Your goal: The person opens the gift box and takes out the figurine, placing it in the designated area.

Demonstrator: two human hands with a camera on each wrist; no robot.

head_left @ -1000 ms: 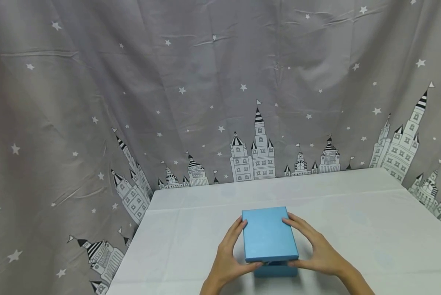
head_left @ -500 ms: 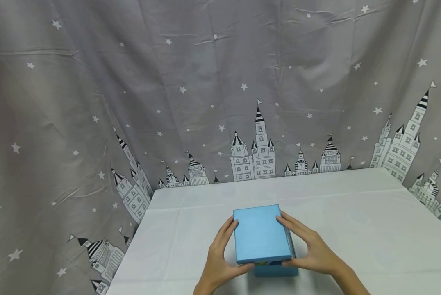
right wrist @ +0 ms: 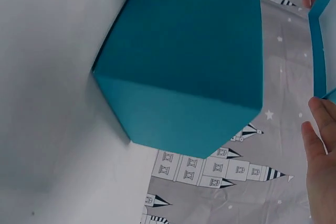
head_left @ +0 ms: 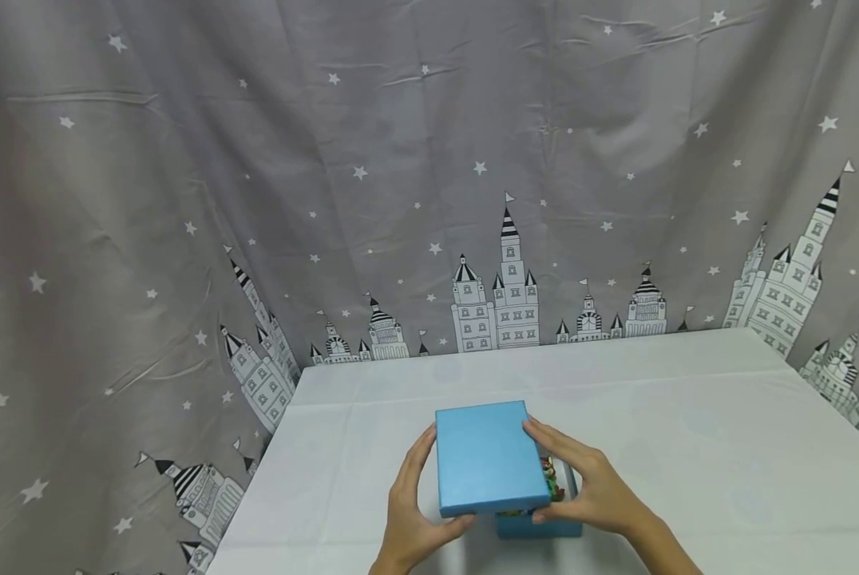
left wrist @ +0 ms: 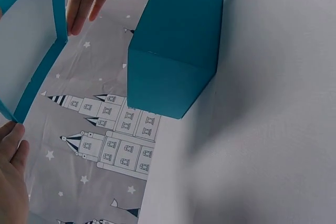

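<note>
A blue lid (head_left: pixel 485 457) hangs lifted above and to the left of its blue box base (head_left: pixel 537 527), which stands on the white table (head_left: pixel 688 447). Small colourful items (head_left: pixel 548 477) show in the uncovered right part of the box. My left hand (head_left: pixel 409 511) grips the lid's left side and my right hand (head_left: pixel 587 487) grips its right side, thumbs at the near edge. The left wrist view shows the lid's white inside (left wrist: pixel 26 56) and the box base (left wrist: pixel 176 51). In the right wrist view the box base (right wrist: pixel 189 61) fills the frame, with the lid's rim (right wrist: pixel 319 45) at the right edge.
A grey curtain (head_left: pixel 401 160) printed with stars and castles hangs behind and to both sides of the table. The table's left edge (head_left: pixel 257 479) runs close to the left hand. White tabletop stretches to the right and behind the box.
Both hands have carried the lid to the left and slightly up, off the box base. The box's right part and its contents now show.
</note>
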